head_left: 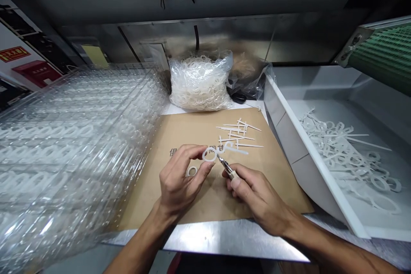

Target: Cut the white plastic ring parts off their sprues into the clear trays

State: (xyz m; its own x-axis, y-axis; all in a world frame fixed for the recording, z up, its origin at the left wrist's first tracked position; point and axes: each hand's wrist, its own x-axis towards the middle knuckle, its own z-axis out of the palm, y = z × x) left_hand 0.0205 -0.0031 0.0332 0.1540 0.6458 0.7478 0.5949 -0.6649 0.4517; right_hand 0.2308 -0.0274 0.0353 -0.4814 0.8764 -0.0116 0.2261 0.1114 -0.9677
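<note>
My left hand pinches a white plastic ring between thumb and fingertips. A runner strip with a second ring extends from it to the right. In my right hand are small cutting pliers, closed in the fist, with their jaws at the joint beside the held ring. Whether the blades touch the plastic I cannot tell. A loose white ring shows behind my left thumb, over the brown cardboard. Several thin white sprue sticks lie crossed on the cardboard beyond my hands.
Stacked clear trays of rings fill the left side. A clear bag of white rings stands at the back. On the right, a grey bin holds loose ringed parts, below a green conveyor belt. The metal table edge is nearest me.
</note>
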